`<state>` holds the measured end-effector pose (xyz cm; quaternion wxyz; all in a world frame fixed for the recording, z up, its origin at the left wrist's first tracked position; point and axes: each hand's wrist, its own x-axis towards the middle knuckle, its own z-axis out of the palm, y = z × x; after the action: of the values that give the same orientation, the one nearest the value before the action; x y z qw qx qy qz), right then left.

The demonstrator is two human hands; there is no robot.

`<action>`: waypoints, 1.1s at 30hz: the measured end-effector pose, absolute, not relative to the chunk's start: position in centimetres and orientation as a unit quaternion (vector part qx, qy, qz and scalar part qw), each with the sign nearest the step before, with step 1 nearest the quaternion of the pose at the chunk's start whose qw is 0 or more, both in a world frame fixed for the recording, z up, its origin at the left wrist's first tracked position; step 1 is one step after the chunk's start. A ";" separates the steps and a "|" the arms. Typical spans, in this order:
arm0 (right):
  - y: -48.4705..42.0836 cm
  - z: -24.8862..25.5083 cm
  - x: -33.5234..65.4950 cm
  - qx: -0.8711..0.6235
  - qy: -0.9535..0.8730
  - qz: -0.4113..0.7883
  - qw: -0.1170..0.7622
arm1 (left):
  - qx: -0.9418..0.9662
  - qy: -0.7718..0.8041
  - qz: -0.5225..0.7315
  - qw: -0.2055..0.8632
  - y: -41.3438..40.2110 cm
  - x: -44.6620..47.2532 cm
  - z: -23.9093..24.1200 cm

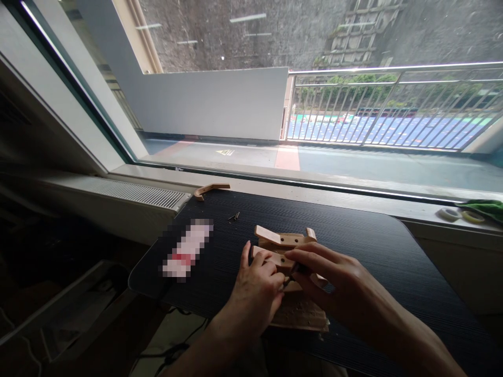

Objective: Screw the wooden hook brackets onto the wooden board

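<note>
My left hand [257,285] is bent over a pale wooden hook piece [280,257] with dark holes, its fingers curled and pressing on it while one finger sticks out to the side. From the right, my right hand [334,269] pinches a small dark tool [300,268], mostly hidden by the fingers; its exact kind does not show. A similar wooden hook [288,240] with two dark holes lies just beyond, its ends turned up. Underneath is a rough wooden board [301,314], its near end toward me. Part of another wooden piece shows under my hands.
Several small screws [234,216] lie on the black table [361,235]. A curved wooden piece [212,189] rests at the far left edge. Left of my hands is a blurred pinkish item [188,248]. Tape rolls [450,213] and green cloth [483,208] sit on the windowsill.
</note>
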<state>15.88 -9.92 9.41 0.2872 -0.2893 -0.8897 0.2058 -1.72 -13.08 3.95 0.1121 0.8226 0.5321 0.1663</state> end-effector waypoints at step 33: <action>-11.1 8.9 13.7 -0.413 -0.848 0.142 0.301 | 0.854 0.484 0.173 0.076 -13.0 -2.5 3.6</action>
<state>13.71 -11.14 8.92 0.3006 -0.4134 -0.8477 0.1419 -2.54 -13.01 3.60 0.0760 0.8544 0.4841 0.1726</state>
